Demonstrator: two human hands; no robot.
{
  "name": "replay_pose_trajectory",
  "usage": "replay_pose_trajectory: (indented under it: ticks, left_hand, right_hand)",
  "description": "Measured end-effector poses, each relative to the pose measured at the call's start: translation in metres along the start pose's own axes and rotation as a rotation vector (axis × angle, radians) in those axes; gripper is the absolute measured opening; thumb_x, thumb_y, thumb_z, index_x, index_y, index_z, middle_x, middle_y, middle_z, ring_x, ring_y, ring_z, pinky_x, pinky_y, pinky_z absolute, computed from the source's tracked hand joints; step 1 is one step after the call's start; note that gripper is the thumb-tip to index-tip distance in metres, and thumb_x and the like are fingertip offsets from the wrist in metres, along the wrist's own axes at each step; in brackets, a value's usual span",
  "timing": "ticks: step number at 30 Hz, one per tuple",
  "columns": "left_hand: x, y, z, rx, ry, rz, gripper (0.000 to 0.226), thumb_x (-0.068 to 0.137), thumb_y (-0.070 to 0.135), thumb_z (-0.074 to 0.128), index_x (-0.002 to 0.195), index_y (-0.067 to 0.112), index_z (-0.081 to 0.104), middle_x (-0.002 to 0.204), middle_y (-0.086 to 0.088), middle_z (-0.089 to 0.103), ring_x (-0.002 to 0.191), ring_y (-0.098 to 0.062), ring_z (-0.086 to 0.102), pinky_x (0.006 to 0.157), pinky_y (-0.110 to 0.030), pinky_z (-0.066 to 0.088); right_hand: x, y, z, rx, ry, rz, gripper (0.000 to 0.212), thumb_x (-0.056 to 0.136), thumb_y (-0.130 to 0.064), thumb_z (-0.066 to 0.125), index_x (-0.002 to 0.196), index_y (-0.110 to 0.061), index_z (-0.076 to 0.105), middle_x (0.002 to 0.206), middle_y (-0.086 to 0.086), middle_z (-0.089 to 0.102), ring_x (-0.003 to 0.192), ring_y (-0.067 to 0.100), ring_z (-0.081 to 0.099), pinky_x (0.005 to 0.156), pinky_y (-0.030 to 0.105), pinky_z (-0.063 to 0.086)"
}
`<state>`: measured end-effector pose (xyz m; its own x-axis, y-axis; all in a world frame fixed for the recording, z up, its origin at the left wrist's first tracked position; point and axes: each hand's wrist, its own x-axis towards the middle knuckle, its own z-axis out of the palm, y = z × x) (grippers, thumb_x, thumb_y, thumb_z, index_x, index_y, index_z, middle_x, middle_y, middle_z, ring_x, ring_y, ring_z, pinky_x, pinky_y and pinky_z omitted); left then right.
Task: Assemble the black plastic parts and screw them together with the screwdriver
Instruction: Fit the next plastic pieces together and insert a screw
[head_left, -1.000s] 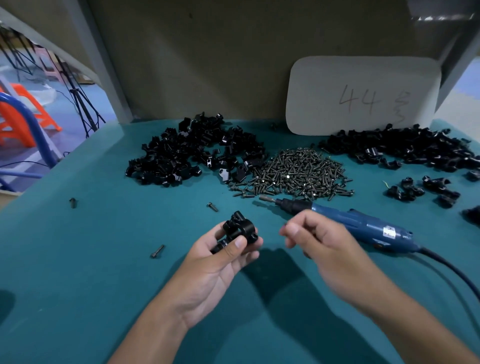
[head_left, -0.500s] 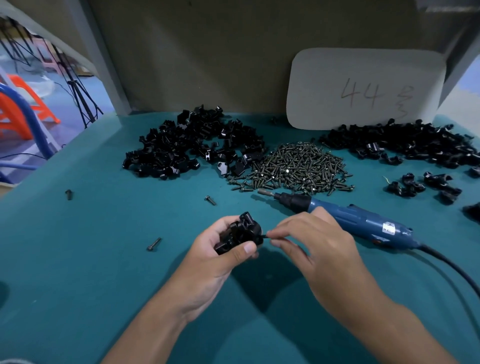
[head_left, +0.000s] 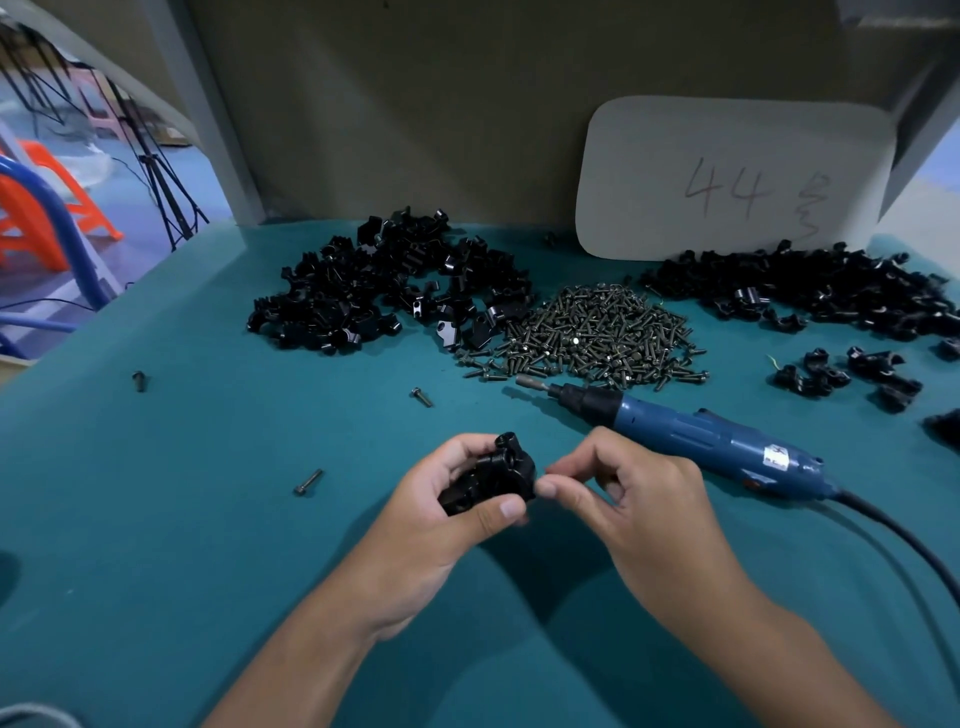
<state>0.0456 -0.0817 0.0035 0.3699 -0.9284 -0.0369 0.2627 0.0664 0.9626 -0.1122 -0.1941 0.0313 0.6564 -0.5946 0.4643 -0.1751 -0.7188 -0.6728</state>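
Left hand (head_left: 441, 514) grips black part (head_left: 493, 480); right hand (head_left: 639, 499) fingertips pinched beside it.

A single wide-angle head view looks forward and down, close over the teal work table (head_left: 156, 519), whose surface fills the lower frame. The beige back wall (head_left: 415, 104) crosses the top; edges bend outward at the corners.

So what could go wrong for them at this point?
The right hand pinches at the side of the black assembly held by the left hand; a small screw there could slip and join the loose screws on the table. The screwdriver lies just behind the right hand, so a knock could roll it.
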Motion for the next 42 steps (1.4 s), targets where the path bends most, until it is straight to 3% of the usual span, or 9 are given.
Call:
replay_pose_trajectory:
  ticks: [6,12,15,19,24,28,31,37,42]
  left_hand:
    - [0.000,-0.001,0.000,0.050,0.009,-0.016,0.049,0.077,0.013,0.078,0.122,0.006,0.060,0.109,-0.007,0.071,0.097,-0.023,0.067,0.100,-0.040,0.052]
    - [0.000,0.001,-0.001,0.070,0.031,-0.017,0.047,0.077,0.016,0.076,0.121,0.009,0.061,0.106,-0.002,0.072,0.102,-0.018,0.064,0.105,-0.039,0.047]
    - [-0.001,0.001,0.000,0.101,0.011,-0.015,0.045,0.078,0.016,0.076,0.120,0.010,0.062,0.105,-0.001,0.071,0.101,-0.018,0.064,0.101,-0.035,0.049]
    - [-0.002,0.000,0.000,0.156,-0.004,0.003,0.042,0.078,0.017,0.076,0.117,0.010,0.062,0.103,0.000,0.071,0.098,-0.019,0.065,0.097,-0.034,0.051]
    - [-0.002,-0.001,0.002,0.194,-0.022,0.010,0.042,0.079,0.018,0.076,0.118,0.010,0.063,0.103,0.001,0.072,0.101,-0.016,0.065,0.099,-0.034,0.050]
    - [-0.001,-0.003,0.003,0.173,0.002,0.013,0.042,0.077,0.017,0.077,0.117,0.010,0.064,0.107,-0.003,0.073,0.103,-0.021,0.067,0.099,-0.034,0.052]
    - [0.000,-0.002,0.003,0.122,0.012,-0.003,0.043,0.079,0.016,0.076,0.119,0.006,0.063,0.104,-0.008,0.074,0.093,-0.021,0.069,0.088,-0.027,0.055]
    - [-0.001,-0.001,0.001,0.185,0.021,0.001,0.043,0.079,0.017,0.083,0.117,0.010,0.064,0.106,-0.010,0.074,0.093,-0.015,0.069,0.092,-0.027,0.055]
    - [-0.002,-0.002,0.001,0.231,-0.012,0.032,0.038,0.078,0.020,0.077,0.113,0.016,0.065,0.101,0.008,0.073,0.096,-0.007,0.067,0.089,-0.020,0.051]
  right_hand:
    - [-0.002,0.007,0.005,-0.077,-0.110,0.071,0.049,0.095,-0.065,0.049,0.069,-0.024,0.054,0.065,-0.010,0.064,0.064,0.004,0.056,0.058,0.013,0.036]
    - [-0.005,0.010,-0.005,-0.309,-0.320,-0.036,0.031,0.102,-0.061,0.027,0.093,-0.035,0.042,0.092,-0.021,0.045,0.090,0.008,0.042,0.078,0.030,0.036]
    - [-0.005,0.008,-0.007,-0.430,-0.331,-0.122,0.023,0.106,-0.049,0.026,0.094,-0.034,0.039,0.090,-0.017,0.035,0.084,0.014,0.038,0.074,0.033,0.031]
    - [-0.003,0.010,-0.003,-0.338,-0.419,-0.023,0.034,0.102,-0.060,0.011,0.084,-0.037,0.030,0.090,-0.019,0.042,0.087,0.009,0.041,0.071,0.033,0.033]
    - [-0.003,0.010,-0.003,-0.261,-0.410,0.021,0.035,0.098,-0.060,0.017,0.078,-0.035,0.031,0.071,-0.009,0.043,0.078,0.010,0.045,0.067,0.040,0.040]
    - [-0.003,0.009,-0.004,-0.315,-0.385,0.022,0.037,0.098,-0.062,0.015,0.076,-0.038,0.032,0.085,-0.015,0.049,0.078,0.012,0.046,0.060,0.037,0.038]
    - [-0.003,0.010,-0.002,-0.382,-0.351,-0.057,0.028,0.103,-0.055,0.021,0.084,-0.039,0.034,0.082,-0.016,0.044,0.079,0.011,0.042,0.066,0.035,0.038]
    - [-0.002,0.012,-0.005,-0.569,-0.308,-0.243,0.024,0.110,-0.034,0.029,0.089,-0.030,0.038,0.079,-0.012,0.038,0.071,0.015,0.039,0.065,0.032,0.032]
    - [-0.006,0.014,0.000,-0.358,-0.389,0.042,0.050,0.100,-0.063,0.008,0.074,-0.032,0.037,0.066,-0.008,0.047,0.071,0.014,0.047,0.063,0.038,0.040]
